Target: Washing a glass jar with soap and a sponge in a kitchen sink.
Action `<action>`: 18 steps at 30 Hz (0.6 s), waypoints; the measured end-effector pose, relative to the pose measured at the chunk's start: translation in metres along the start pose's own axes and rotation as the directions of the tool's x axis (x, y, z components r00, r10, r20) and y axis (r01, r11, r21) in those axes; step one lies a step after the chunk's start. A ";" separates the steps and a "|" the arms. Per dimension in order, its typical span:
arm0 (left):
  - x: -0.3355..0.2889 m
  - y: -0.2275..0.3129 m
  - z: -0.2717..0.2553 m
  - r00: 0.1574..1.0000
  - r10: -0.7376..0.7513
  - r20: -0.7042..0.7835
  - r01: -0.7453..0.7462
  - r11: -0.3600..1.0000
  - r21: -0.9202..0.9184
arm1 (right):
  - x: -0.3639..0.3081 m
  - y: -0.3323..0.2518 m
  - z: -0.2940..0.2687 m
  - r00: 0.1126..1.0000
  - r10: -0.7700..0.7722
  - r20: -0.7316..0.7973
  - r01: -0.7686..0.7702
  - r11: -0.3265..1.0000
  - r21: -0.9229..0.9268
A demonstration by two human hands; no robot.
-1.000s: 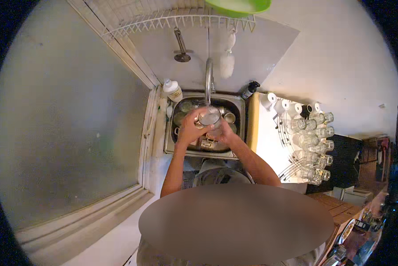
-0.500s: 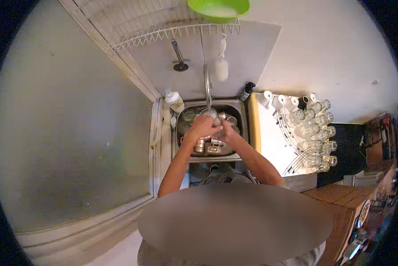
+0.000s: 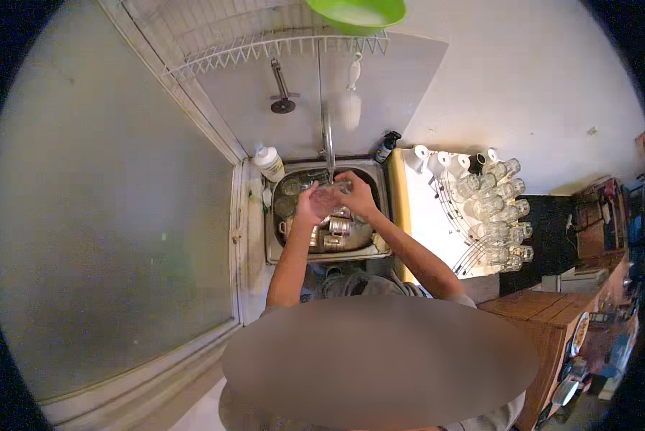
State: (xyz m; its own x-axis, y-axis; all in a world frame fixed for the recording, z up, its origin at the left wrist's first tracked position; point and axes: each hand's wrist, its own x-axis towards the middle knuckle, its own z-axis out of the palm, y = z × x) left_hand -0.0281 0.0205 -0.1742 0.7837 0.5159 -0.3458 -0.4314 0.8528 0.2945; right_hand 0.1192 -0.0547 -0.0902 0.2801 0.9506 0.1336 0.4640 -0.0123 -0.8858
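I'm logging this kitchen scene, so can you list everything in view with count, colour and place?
glass: one, clear, held in both hands under the tap
tap: one, metal, above the sink
sink: one, steel, holding metal cups and bowls
bottle: one, white, sink's left back corner
spray bottle: one, dark, sink's right back corner
glasses: many, clear, upturned on the white drainer at right
wire rack: one, white, on the wall
bowl: one, green, on the rack
left hand: on the glass
right hand: on the glass
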 end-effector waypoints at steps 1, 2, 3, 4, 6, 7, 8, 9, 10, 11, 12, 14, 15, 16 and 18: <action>0.005 -0.006 0.000 0.987 0.022 0.161 0.002 0.988 -0.152 | 0.007 0.008 0.003 0.977 -0.190 -0.093 0.187 0.982 -0.035; 0.012 -0.012 0.001 0.948 0.069 0.312 0.029 0.954 -0.299 | 0.010 0.006 0.001 0.979 -0.185 -0.091 0.182 0.982 -0.044; 0.009 -0.018 -0.001 0.958 0.090 0.271 -0.003 0.952 -0.306 | 0.014 -0.002 0.003 0.982 -0.186 -0.032 0.182 0.979 -0.091; 0.011 -0.023 -0.005 0.959 0.094 0.268 -0.007 0.951 -0.310 | 0.017 -0.011 0.005 0.982 -0.184 0.027 0.186 0.973 -0.137; 0.012 -0.020 -0.047 0.943 0.300 0.144 -0.236 0.908 -0.347 | 0.023 -0.047 0.019 0.952 -0.286 0.108 0.300 0.942 -0.153; 0.008 -0.017 -0.060 0.912 0.194 0.361 -0.078 0.947 -0.312 | 0.021 -0.056 0.022 0.947 -0.290 0.138 0.308 0.941 -0.141; 0.013 -0.029 -0.050 0.915 0.174 0.365 -0.054 0.947 -0.316 | 0.020 -0.051 0.020 0.949 -0.275 0.154 0.297 0.943 -0.150; 0.022 -0.048 -0.022 0.977 0.200 0.073 -0.168 0.934 -0.314 | 0.019 -0.031 0.013 0.971 -0.194 0.142 0.216 0.963 -0.159; 0.023 -0.056 -0.005 0.939 0.246 -0.239 -0.306 0.915 -0.261 | 0.017 -0.029 0.009 0.974 -0.181 0.134 0.202 0.965 -0.166; 0.021 -0.052 -0.002 0.954 0.243 -0.177 -0.284 0.921 -0.267 | 0.016 -0.036 0.009 0.976 -0.172 0.137 0.189 0.974 -0.123; 0.015 -0.050 -0.040 0.929 0.308 -0.203 -0.354 0.901 -0.252 | 0.018 -0.061 0.028 0.963 -0.206 0.177 0.216 0.976 -0.040; 0.006 0.013 -0.101 0.424 0.671 0.609 -0.237 0.731 -0.640 | 0.016 -0.107 0.066 0.907 -0.382 0.174 0.349 0.917 0.194; 0.012 -0.033 -0.084 0.471 0.641 0.606 -0.143 0.734 -0.664 | 0.019 -0.050 0.048 0.948 -0.297 0.117 0.268 0.940 0.212; 0.022 -0.051 -0.044 0.794 0.497 0.351 -0.231 0.780 -0.582 | 0.015 -0.006 0.032 0.969 -0.240 0.062 0.219 0.945 0.244; 0.018 -0.049 0.009 0.950 0.311 -0.015 -0.287 0.856 -0.431 | 0.003 0.034 0.020 0.977 -0.022 0.213 -0.017 0.984 0.180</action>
State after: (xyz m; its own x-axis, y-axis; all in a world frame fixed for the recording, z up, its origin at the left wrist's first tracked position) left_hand 0.0114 -0.0131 -0.1869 0.6040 0.7567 -0.2500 -0.7863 0.6169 -0.0325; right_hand 0.1189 -0.0457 -0.1288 0.0840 0.9949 0.0551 0.3004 0.0274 -0.9534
